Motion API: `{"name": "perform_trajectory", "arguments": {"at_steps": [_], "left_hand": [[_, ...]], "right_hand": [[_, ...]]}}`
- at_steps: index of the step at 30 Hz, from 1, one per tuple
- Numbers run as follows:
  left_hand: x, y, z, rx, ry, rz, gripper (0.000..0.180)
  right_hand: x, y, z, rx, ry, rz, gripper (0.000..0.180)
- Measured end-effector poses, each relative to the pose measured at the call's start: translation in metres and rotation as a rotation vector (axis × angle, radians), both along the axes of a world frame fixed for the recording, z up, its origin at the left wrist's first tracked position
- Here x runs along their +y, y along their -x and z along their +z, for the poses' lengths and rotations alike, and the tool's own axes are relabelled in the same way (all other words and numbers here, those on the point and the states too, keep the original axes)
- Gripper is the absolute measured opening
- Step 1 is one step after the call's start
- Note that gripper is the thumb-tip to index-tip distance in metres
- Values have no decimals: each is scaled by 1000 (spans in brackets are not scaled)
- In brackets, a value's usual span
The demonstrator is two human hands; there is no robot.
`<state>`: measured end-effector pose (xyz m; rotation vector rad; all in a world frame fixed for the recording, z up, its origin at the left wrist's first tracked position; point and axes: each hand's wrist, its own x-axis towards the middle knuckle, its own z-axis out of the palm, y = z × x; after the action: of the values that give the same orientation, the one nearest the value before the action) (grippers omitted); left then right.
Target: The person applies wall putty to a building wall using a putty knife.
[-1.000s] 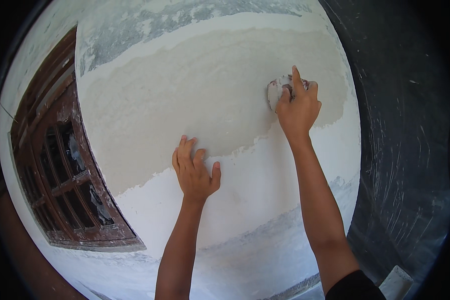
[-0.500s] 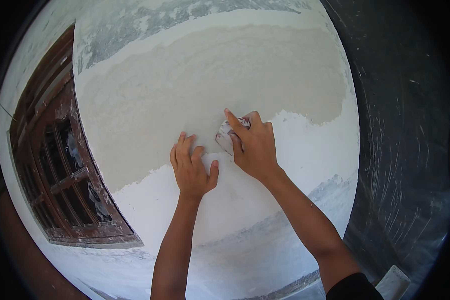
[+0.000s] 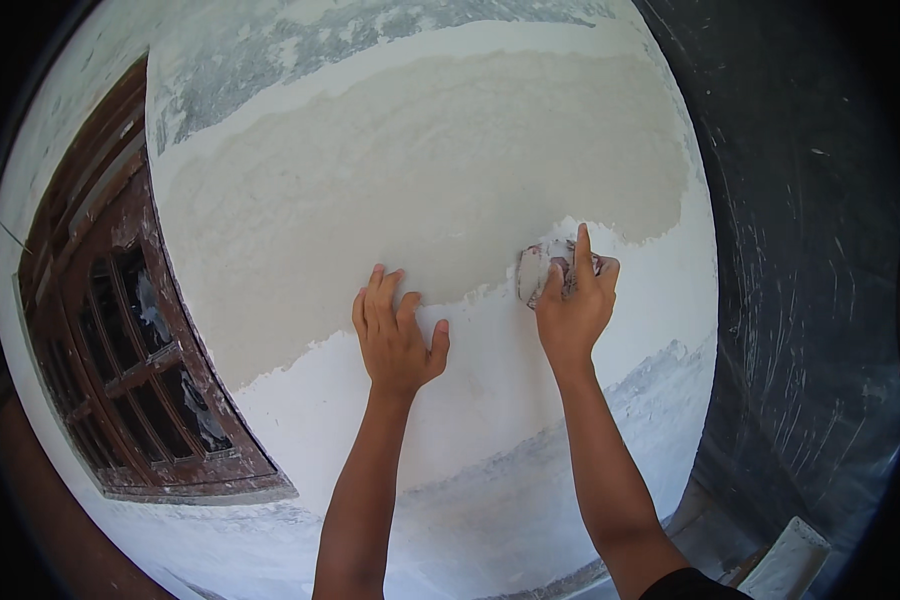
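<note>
My right hand point(image 3: 580, 305) grips a small flat putty scraper point(image 3: 532, 276), smeared with white paste and showing reddish-brown patches. Its index finger stretches up along the tool, which lies against the wall point(image 3: 470, 370) where the beige-grey putty coat point(image 3: 400, 180) meets the white area. The fingers cover part of the scraper, so its full shape is hidden. To the left, my left hand point(image 3: 400, 335) rests with fingers apart near the lower edge of the beige-grey coat, holding nothing.
A brown wooden window frame point(image 3: 160, 370) with dark panes stands on the left. Dark scratched sheeting point(image 3: 800, 280) hangs past the wall's right edge. A pale long object point(image 3: 785, 562) leans at the lower right. Mottled grey patches point(image 3: 270, 70) show along the wall's top.
My right hand has moved the scraper to the right along the lower edge of the beige-grey coat, and the hand has turned more upright. My left hand has barely shifted.
</note>
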<state>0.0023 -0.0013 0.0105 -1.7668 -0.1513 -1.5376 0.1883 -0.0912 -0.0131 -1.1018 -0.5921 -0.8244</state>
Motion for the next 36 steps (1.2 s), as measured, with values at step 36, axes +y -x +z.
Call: {"name": "perform_trajectory", "arguments": {"at_steps": [36], "left_hand": [[-3,-1,-3,189,-10,50,35]], "right_hand": [[1,-8,11,197,-66,51,52]]}}
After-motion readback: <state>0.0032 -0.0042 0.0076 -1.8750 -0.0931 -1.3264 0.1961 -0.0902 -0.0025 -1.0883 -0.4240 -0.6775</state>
